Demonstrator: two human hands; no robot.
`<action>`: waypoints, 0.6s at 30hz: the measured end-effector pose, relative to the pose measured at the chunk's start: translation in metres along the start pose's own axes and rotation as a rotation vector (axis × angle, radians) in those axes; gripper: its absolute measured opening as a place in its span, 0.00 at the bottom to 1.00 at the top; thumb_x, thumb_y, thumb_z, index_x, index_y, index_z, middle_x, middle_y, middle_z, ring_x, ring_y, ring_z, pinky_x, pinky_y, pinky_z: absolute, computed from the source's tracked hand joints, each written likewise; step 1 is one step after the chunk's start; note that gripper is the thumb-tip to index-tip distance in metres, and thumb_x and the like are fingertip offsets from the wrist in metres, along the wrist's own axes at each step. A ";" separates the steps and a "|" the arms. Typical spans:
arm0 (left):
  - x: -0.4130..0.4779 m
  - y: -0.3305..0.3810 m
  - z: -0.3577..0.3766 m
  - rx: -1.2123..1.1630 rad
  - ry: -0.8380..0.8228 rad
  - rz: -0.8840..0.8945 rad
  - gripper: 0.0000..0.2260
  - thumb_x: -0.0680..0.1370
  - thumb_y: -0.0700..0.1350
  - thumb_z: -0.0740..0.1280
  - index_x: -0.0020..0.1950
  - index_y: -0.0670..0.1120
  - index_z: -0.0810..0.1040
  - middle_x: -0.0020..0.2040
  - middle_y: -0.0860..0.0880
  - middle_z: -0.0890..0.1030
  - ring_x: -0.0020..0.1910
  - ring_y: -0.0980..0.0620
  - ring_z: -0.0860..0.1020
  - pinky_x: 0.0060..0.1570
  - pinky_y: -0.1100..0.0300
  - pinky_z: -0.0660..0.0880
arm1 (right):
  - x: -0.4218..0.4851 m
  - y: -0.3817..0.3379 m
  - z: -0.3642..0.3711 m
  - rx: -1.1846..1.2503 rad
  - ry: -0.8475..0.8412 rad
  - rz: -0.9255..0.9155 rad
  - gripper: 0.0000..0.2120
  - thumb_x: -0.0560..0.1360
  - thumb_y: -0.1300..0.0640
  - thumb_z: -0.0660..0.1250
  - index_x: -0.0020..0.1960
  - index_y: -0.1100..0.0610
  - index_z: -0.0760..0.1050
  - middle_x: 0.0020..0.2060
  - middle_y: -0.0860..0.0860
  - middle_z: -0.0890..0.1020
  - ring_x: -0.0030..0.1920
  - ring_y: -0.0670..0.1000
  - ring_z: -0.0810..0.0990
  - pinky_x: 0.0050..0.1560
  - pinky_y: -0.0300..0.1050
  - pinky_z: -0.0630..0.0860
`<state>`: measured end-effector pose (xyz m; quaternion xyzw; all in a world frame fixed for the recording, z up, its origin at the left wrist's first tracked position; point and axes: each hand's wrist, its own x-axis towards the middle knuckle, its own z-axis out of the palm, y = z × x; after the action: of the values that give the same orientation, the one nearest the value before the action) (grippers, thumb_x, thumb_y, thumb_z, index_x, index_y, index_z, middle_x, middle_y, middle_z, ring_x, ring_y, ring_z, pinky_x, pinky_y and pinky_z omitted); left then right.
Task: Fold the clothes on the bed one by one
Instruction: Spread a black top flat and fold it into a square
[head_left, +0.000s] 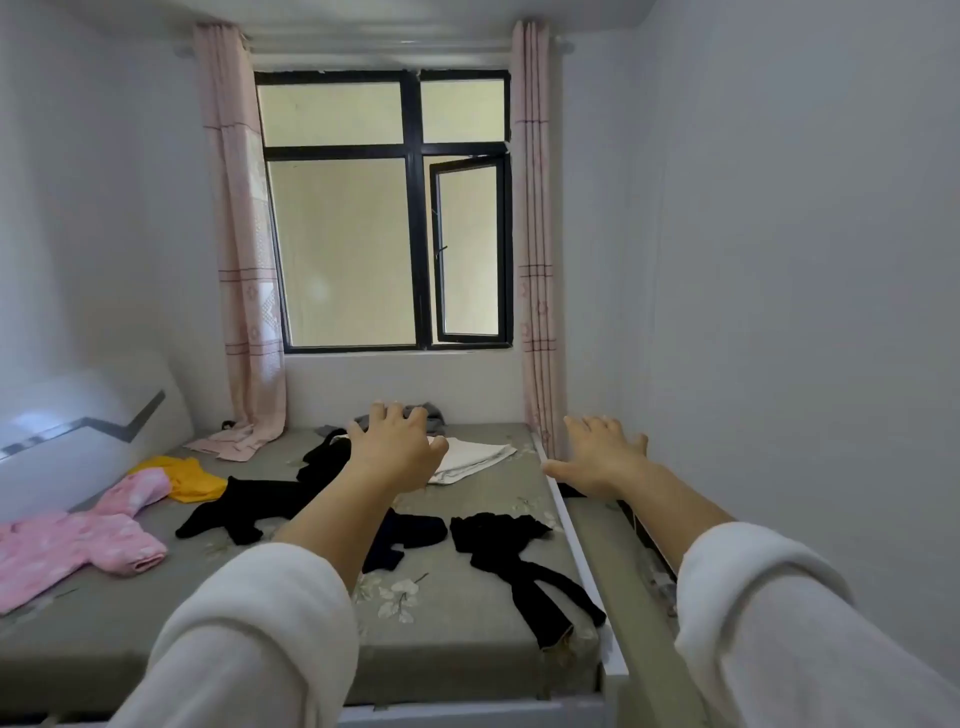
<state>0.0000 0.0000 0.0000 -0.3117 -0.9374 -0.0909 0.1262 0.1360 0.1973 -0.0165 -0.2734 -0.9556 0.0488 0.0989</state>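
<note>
Our fingers (396, 415), spread and holding nothing, reach over the bed (457, 649), where the white garment (475, 457) lies flat just right of our left hand (397, 449), farther from our right hand (605, 457), its length running left to right.

Soft daylight comes through the black-framed glass window (384, 208), giving faint shadows and bluish white walls (779, 260). Wide-angle distortion bows the edges; the near white fleece sleeves (249, 639) look slightly soft.

No readable text anywhere (clothes and walls alike).
</note>
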 end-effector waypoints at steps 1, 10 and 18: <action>0.007 0.003 0.003 0.013 0.000 -0.007 0.23 0.80 0.56 0.53 0.73 0.49 0.62 0.73 0.44 0.62 0.74 0.42 0.54 0.69 0.38 0.55 | 0.006 0.004 0.001 -0.003 0.004 0.004 0.38 0.77 0.37 0.57 0.78 0.52 0.45 0.77 0.52 0.51 0.76 0.56 0.48 0.71 0.65 0.49; 0.104 0.065 0.045 0.015 -0.034 -0.017 0.22 0.80 0.54 0.52 0.72 0.48 0.63 0.70 0.44 0.66 0.70 0.42 0.59 0.67 0.39 0.60 | 0.106 0.081 0.007 -0.067 0.019 -0.016 0.38 0.76 0.36 0.57 0.77 0.53 0.49 0.76 0.52 0.55 0.75 0.56 0.52 0.70 0.66 0.52; 0.204 0.157 0.104 -0.183 0.111 -0.006 0.20 0.79 0.51 0.56 0.69 0.47 0.67 0.67 0.44 0.69 0.66 0.43 0.64 0.59 0.46 0.66 | 0.205 0.169 0.024 -0.057 0.054 -0.025 0.34 0.76 0.37 0.58 0.75 0.53 0.54 0.73 0.53 0.62 0.73 0.56 0.57 0.68 0.65 0.56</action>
<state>-0.0815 0.2642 -0.0252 -0.3138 -0.9176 -0.1936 0.1489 0.0468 0.4486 -0.0314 -0.2653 -0.9569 0.0129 0.1171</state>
